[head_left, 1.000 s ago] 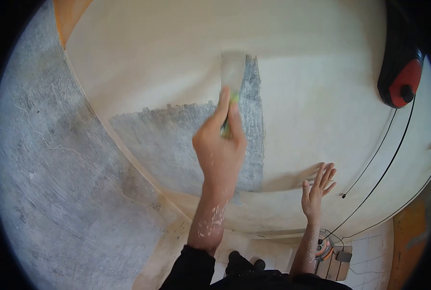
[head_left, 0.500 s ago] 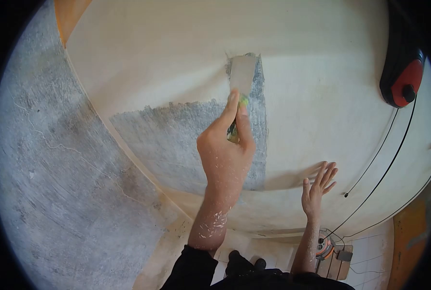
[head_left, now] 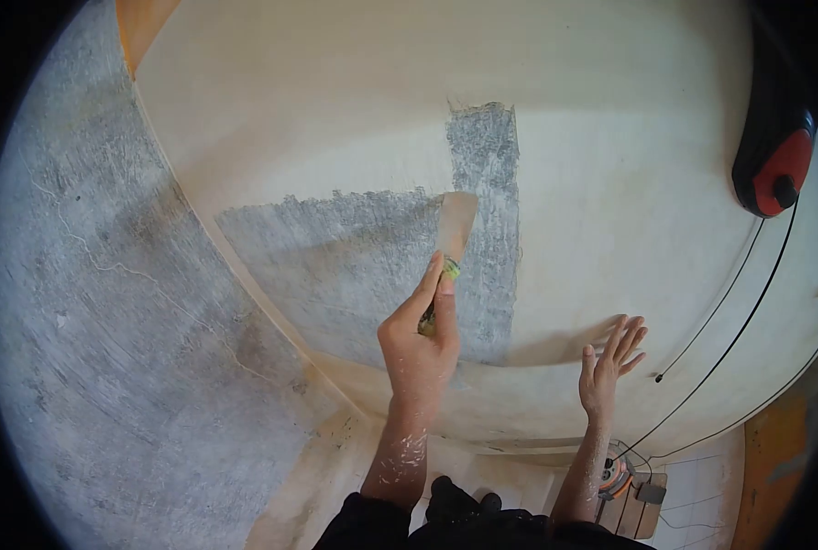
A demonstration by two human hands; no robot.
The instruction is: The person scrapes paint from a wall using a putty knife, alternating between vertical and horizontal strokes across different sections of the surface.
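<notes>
My left hand [head_left: 418, 344] is wrapped round the dark, green-marked handle of a scraper [head_left: 457, 223]. Its wide pale blade points up the wall and lies over the grey scraped patch [head_left: 335, 266], close to that patch's upper edge. A narrow grey strip [head_left: 485, 151] runs upward from the patch, above the blade. To the right, my right hand [head_left: 603, 380] holds nothing; its fingers are spread by the cream wall [head_left: 601, 202], and a shadow falls beside them. Pale flakes cling to both forearms.
A black and red device [head_left: 780, 174] is at the upper right, with a dark cable [head_left: 737, 319] trailing down. Low on the right, an orange and grey machine [head_left: 616, 474] rests by a slatted wooden stand [head_left: 645, 518]. A rough grey wall [head_left: 134, 302] meets the corner at left.
My left hand has drawn the scraper down from the top of the narrow strip to the patch's upper edge, uncovering the strip. My right hand stays spread in about the same place.
</notes>
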